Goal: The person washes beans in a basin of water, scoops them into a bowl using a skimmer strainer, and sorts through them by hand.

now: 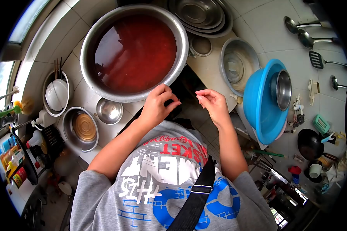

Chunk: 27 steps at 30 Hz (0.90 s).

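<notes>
A person in a grey T-shirt (131, 181) with red, white and blue lettering, a black strap (196, 188) across it, held 2 bare hands near the centre of the frame, well apart from each other.

The left hand (159, 104), just left of centre, was loosely curled, its grip spread, with a gap between thumb and fingers. Its knuckles met the lower edge of a large metal basin (87, 50) in the view; whether they touched it could not be told. The right hand (213, 104), right of centre, had its fingers bent and its thumb close to the forefinger; it could not be told whether this grip was pressed together or pinched something tiny.

The basin sat in the upper middle of the frame on a pale tabletop (78, 92), holding dark red liquid (142, 57) with a glossy reflection.

Below the basin's lower left side lay a small metal bowl (109, 111), beside a metal pan (90, 146) with a golden-brown disc (84, 127) in it. Farther left, a white bowl (56, 95) rested inside another vessel.

At right stood a blue tub (254, 96), a metal bowl (284, 90) against its inner side. At upper right, 4 long-handled utensils (305, 38) hung on the tiled wall (266, 23).
</notes>
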{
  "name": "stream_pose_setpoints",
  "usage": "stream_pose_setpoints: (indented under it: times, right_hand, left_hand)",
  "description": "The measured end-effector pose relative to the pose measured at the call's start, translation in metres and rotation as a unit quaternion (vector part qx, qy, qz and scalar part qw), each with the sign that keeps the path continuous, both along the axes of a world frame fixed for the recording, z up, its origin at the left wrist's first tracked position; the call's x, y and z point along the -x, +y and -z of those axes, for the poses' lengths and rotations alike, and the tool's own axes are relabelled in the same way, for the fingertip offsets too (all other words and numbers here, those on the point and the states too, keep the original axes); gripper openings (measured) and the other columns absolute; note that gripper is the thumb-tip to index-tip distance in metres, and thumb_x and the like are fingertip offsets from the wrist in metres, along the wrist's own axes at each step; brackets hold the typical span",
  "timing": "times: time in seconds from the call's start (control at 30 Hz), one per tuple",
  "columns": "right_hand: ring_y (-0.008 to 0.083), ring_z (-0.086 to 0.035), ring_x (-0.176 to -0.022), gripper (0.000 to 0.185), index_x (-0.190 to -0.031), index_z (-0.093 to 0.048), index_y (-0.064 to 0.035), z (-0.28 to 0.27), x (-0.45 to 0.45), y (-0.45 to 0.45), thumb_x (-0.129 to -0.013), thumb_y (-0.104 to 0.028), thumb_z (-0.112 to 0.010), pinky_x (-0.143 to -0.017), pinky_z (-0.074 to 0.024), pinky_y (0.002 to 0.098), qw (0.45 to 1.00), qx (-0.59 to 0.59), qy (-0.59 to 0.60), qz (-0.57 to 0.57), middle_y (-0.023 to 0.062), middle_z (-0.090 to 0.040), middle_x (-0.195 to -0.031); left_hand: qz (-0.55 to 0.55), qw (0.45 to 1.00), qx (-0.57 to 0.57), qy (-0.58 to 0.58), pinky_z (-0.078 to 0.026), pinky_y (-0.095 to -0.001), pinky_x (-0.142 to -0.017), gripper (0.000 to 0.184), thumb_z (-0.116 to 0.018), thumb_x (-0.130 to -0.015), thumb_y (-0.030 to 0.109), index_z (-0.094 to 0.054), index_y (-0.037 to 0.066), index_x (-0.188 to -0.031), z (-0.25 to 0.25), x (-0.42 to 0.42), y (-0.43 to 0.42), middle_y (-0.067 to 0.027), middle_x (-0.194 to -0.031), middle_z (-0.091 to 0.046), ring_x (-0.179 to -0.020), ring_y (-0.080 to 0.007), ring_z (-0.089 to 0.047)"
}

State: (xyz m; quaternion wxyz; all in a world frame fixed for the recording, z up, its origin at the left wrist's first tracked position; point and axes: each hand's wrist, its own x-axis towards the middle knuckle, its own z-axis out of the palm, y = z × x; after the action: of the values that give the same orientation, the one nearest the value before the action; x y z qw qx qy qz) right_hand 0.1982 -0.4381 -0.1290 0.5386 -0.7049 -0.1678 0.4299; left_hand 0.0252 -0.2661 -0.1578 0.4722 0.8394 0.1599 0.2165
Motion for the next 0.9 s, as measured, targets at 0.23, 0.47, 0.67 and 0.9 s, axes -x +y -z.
stream_pose_setpoints:
  times: [0.23, 0.47, 0.67, 0.9]
  right_hand:
    - [0.0069, -0.06, -0.079, 0.018, -0.113, -0.071, 0.0022, -0.008, -0.001, 0.003, -0.097, -0.007, -0.068, -0.069, -0.0479, 0.0215, 1.0, -0.007, 0.016, -0.018, 0.0033, -0.07, -0.094]
    - [0.0072, -0.06, -0.079, 0.019, -0.115, -0.07, 0.001, -0.006, -0.005, 0.007, -0.098, -0.008, -0.067, -0.068, -0.0472, 0.0212, 0.999, 0.021, -0.019, -0.026, 0.0038, -0.071, -0.095]
    - [0.0056, -0.059, -0.078, 0.012, -0.102, -0.066, -0.003, -0.01, -0.005, 0.017, -0.092, -0.002, -0.073, -0.07, -0.0482, 0.0215, 0.999, -0.007, -0.03, 0.007, -0.0019, -0.063, -0.088]
    - [0.0302, -0.07, -0.103, 0.024, -0.099, -0.067, -0.0004, 0.011, 0.0, 0.026, -0.079, -0.006, -0.077, -0.083, -0.057, 0.0371, 0.919, 0.091, -0.268, -0.273, 0.0179, -0.071, -0.116]
  left_hand:
    - [0.077, 0.976, -0.191, 0.075, -0.046, -0.0391, -0.085, 0.024, -0.083, -0.071, 0.009, -0.073, 0.008, -0.092, -0.014, -0.005, -0.001, -0.007, -0.106, -0.057, -0.101, -0.0252, -0.059]
    - [0.084, 0.968, -0.199, 0.124, -0.044, -0.0369, -0.086, 0.023, -0.081, -0.074, 0.012, -0.073, 0.007, -0.096, 0.001, 0.001, 0.001, -0.0072, -0.107, -0.057, -0.101, -0.0247, -0.057]
    - [0.021, 0.99, -0.118, 0.071, -0.047, -0.0388, -0.082, 0.02, -0.082, -0.072, 0.005, -0.069, 0.007, -0.088, -0.009, 0.014, 0.015, -0.0068, -0.105, -0.059, -0.09, -0.0261, -0.058]
    - [0.028, 0.994, -0.093, 0.057, -0.049, -0.0431, -0.091, 0.024, -0.082, -0.072, 0.006, -0.071, 0.006, -0.094, -0.038, 0.022, 0.018, -0.0141, -0.126, -0.058, -0.104, -0.0304, -0.06]
